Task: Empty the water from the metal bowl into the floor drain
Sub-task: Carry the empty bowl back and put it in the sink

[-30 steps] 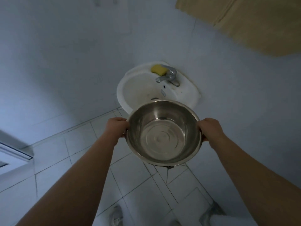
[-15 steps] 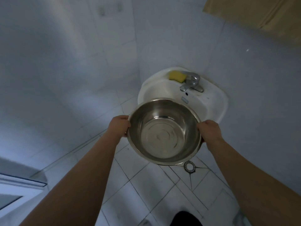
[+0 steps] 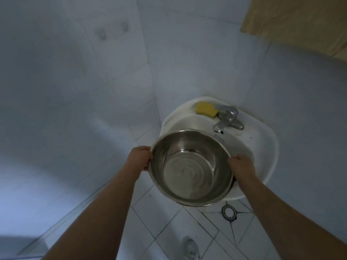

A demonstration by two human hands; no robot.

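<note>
I hold a round metal bowl (image 3: 189, 169) in the air with both hands, a shallow layer of water lying in its bottom. My left hand (image 3: 139, 159) grips the bowl's left rim and my right hand (image 3: 241, 167) grips its right rim. The bowl hangs in front of the white wall sink (image 3: 262, 147) and covers part of its basin. On the tiled floor below and to the right of the bowl lies the round floor drain (image 3: 228, 212), fully visible.
A yellow sponge (image 3: 205, 109) and a metal tap (image 3: 226, 118) sit on the sink's back ledge. White tiled walls close the corner behind. A tan cloth (image 3: 300, 21) hangs at the upper right. A shoe (image 3: 190, 247) shows on the floor.
The view has swung left and up: the sink has shifted to the right of the bowl and the floor drain has come out from under the bowl. Both hands keep their grip.
</note>
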